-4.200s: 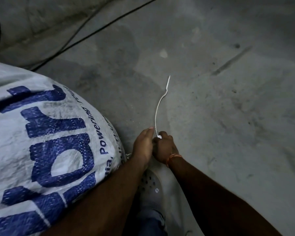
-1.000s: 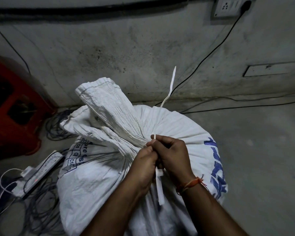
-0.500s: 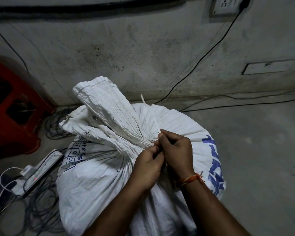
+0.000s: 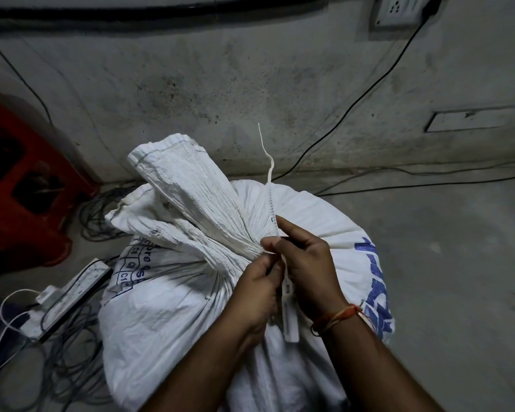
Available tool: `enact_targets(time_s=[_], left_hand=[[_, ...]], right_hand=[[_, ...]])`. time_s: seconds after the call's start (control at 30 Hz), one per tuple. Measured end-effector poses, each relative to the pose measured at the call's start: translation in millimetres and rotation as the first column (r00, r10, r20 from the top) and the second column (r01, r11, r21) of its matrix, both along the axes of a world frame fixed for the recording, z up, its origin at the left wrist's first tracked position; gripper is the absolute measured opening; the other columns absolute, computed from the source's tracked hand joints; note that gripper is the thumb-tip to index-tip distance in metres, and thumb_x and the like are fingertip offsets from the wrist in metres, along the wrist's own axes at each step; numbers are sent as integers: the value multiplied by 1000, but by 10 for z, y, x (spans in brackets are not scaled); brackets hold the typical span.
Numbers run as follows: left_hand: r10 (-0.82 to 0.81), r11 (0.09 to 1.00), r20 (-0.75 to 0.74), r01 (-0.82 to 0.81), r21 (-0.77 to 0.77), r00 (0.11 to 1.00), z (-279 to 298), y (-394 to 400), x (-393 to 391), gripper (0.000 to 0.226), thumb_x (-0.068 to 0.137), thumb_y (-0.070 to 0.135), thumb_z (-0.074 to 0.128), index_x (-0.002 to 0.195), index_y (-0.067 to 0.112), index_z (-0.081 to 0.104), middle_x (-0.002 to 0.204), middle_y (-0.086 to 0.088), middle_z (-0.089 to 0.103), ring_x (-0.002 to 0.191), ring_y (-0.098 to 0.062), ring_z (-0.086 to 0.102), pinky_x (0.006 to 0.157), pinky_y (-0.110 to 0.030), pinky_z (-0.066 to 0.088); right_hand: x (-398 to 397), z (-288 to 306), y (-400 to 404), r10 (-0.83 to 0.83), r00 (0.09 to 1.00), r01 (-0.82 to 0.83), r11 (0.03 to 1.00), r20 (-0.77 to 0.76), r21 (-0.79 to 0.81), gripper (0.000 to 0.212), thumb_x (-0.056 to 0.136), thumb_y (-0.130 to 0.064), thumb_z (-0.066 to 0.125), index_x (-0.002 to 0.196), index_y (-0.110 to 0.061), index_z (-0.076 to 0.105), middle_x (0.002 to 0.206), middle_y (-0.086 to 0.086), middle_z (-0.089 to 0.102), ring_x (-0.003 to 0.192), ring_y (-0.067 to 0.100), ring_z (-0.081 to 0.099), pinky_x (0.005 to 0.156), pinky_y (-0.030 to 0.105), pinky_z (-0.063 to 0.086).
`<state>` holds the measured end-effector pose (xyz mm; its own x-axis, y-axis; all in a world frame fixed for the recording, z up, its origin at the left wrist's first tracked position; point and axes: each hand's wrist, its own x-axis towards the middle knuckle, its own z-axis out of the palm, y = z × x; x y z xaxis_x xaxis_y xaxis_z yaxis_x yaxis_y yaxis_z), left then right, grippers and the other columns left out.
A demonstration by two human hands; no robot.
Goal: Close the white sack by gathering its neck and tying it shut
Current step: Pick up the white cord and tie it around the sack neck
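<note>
1. Head view: the bulging white woven plastic sack stands on the grey concrete floor by the wall; its blue lettering is too partial to read, beyond "C8" and "C1" in a printed grid.
2. Its contents are hidden; the gathered neck leans left.
3. Left hand pinches the cinched neck; right hand pinches the thin white plastic zip tie.
4. Half a second ago the tie's tail lay low; now it rises above the sack.

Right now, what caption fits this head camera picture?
Both hands, left hand and right hand, pinch a white tie at the white sack's gathered neck.
</note>
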<state>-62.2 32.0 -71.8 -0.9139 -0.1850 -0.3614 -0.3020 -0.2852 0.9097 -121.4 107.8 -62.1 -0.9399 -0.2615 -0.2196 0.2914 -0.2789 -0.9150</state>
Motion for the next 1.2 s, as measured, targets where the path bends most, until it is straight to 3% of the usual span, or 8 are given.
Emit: enact_targets(time_s=[0.1, 0.43, 0.67, 0.73, 0.83, 0.93, 1.07, 1.2], left_hand=[[24, 984, 29, -29, 174, 999, 43, -40, -22, 28, 108, 12, 41, 113, 7, 68, 86, -7, 77, 69, -14, 74, 63, -29, 61], [19, 968, 34, -27, 251, 999, 119, -51, 1, 24, 106, 13, 45, 93, 8, 65, 76, -6, 67, 59, -9, 63, 50, -19, 53], [-40, 983, 36, 46, -179, 999, 175, -209, 116, 31, 84, 35, 66, 90, 5, 68, 87, -20, 66, 79, -33, 62, 73, -43, 48], [93, 887, -50, -105, -449, 994, 193, -311, 188, 20, 79, 35, 70, 86, 15, 69, 83, -12, 76, 77, -30, 75, 75, -45, 57], [396, 710, -189, -430, -557, 899, 217, -559, 309, 25, 76, 43, 69, 76, 18, 67, 64, 2, 72, 55, -9, 66, 61, -33, 52], [623, 646, -163, -621, -445, 765, 130, -809, 355, 41, 74, 51, 78, 88, 15, 66, 74, 7, 69, 61, -1, 59, 64, -29, 44], [414, 898, -65, -419, -133, 908, 2, -839, 172, 51, 70, 43, 90, 105, 10, 73, 101, 3, 79, 96, -16, 74, 92, -27, 56], [370, 928, -125, -359, 104, 921, -96, -710, -136, 72, 67, 29, 93, 131, 9, 65, 125, -9, 75, 118, -27, 71, 107, -47, 52]], right_hand=[[-16, 18, 31, 104, 990, -93, 988, 91, -119, 31, 96, -4, 58, 123, -17, 68, 82, 13, 78, 67, 15, 71, 59, 19, 55], [18, -36, -13, -7, 994, 29, 980, 110, -198, 31, 92, -3, 65, 120, -13, 72, 68, 5, 71, 58, 12, 63, 59, 21, 56], [20, -86, -41, -75, 992, 89, 986, 106, -141, 27, 91, -4, 66, 112, -19, 74, 66, 3, 71, 55, 10, 55, 58, 20, 51], [-4, -102, -33, -93, 991, 105, 987, 96, -124, 27, 91, -3, 67, 115, -15, 73, 66, 4, 70, 53, 9, 52, 54, 17, 48], [-12, -126, -36, -106, 991, 114, 987, 77, -110, 26, 91, -2, 67, 115, -10, 73, 66, 5, 69, 52, 9, 51, 53, 14, 46], [-5, -151, -59, -116, 992, 120, 990, 56, -72, 24, 90, 0, 67, 113, -7, 72, 61, 3, 69, 50, 7, 50, 50, 13, 45], [-15, -171, -78, -111, 992, 113, 993, 56, -28, 25, 89, -1, 69, 113, -6, 73, 63, 7, 68, 53, 11, 48, 52, 15, 43], [13, -185, -87, -98, 994, 100, 994, 55, -33, 26, 88, 1, 69, 114, -3, 71, 63, 9, 67, 50, 10, 50, 51, 15, 43]])
